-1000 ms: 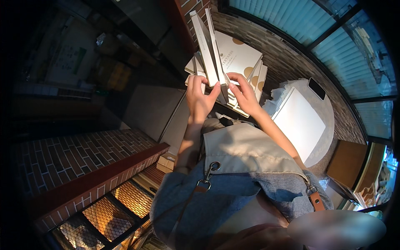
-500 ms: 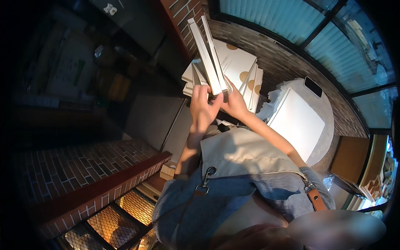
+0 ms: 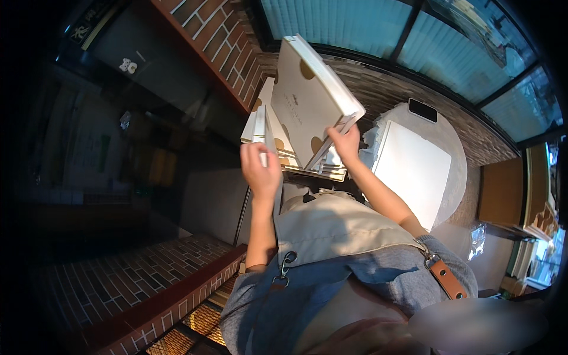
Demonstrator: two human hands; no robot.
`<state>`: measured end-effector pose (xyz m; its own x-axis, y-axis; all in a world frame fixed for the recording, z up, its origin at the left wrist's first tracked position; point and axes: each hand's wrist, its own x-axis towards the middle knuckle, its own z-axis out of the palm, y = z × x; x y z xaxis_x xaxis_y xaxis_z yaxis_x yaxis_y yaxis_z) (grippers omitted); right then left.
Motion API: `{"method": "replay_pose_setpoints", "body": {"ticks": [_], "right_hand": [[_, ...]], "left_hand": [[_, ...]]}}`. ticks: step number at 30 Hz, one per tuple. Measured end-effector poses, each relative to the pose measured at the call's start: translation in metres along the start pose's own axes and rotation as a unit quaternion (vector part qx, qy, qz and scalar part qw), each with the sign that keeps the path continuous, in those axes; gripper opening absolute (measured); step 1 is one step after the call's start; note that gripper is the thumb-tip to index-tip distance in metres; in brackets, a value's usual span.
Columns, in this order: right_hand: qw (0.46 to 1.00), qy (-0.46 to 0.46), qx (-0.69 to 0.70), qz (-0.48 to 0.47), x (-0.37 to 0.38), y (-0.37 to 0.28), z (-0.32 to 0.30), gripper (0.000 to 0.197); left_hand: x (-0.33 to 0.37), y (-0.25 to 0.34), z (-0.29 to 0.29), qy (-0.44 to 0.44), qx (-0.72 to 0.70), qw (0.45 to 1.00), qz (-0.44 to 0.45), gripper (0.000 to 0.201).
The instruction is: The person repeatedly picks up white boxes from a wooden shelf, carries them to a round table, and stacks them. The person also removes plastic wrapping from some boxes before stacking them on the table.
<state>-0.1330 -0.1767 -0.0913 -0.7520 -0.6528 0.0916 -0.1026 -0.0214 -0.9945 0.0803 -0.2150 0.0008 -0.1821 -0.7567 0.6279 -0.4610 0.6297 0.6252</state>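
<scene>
A flat white box (image 3: 305, 97) with gold dots is tilted up on its edge over the pile. My right hand (image 3: 347, 146) is closed on its near right corner, thumb on the printed face. To the left, my left hand (image 3: 260, 170) has its fingers bent round the near end of another white flat box (image 3: 260, 127), seen almost edge-on. Under both lies a stack of similar white boxes (image 3: 283, 133) with gold dots, largely hidden by the raised one.
Right of the stack, a round grey table (image 3: 458, 160) bears a large white flat panel (image 3: 414, 168) and a dark-screened phone (image 3: 423, 110). A brick wall (image 3: 207, 35) and a window (image 3: 343, 23) stand beyond. Brown cabinet (image 3: 500, 192) at far right.
My hands have moved apart from their place close together at the boxes' near ends. The right-hand box has swung open to the right, showing its dotted face; the left-hand one is lower and further left.
</scene>
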Motion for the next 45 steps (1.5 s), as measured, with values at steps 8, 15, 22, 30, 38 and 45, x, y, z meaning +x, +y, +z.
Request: {"method": "replay_pose_setpoints", "body": {"ticks": [8, 15, 22, 30, 38, 45], "right_hand": [[0.950, 0.202, 0.229, 0.068, 0.022, 0.016, -0.152, 0.017], [0.831, 0.440, 0.338, -0.025, -0.042, 0.006, -0.336, 0.038], [0.722, 0.597, 0.326, -0.124, -0.155, -0.037, -0.447, 0.049], [0.638, 0.674, 0.335, -0.166, -0.260, -0.022, -0.517, 0.056], [0.601, 0.713, 0.325, -0.157, -0.314, 0.001, -0.544, 0.053], [0.599, 0.689, 0.386, -0.131, -0.303, 0.030, -0.574, 0.052]], "left_hand": [[0.026, 0.023, -0.043, 0.018, -0.192, 0.981, -0.030, 0.025], [0.056, 0.051, -0.042, -0.057, -0.358, 0.930, 0.064, 0.036], [0.078, 0.053, 0.051, -0.029, -0.549, 0.822, -0.148, 0.041], [-0.082, 0.014, 0.250, -0.191, -0.434, 0.764, -0.437, 0.025], [-0.239, 0.012, 0.217, -0.579, -0.276, 0.602, -0.476, 0.019], [-0.224, 0.014, 0.219, -0.641, -0.241, 0.640, -0.348, 0.023]]}}
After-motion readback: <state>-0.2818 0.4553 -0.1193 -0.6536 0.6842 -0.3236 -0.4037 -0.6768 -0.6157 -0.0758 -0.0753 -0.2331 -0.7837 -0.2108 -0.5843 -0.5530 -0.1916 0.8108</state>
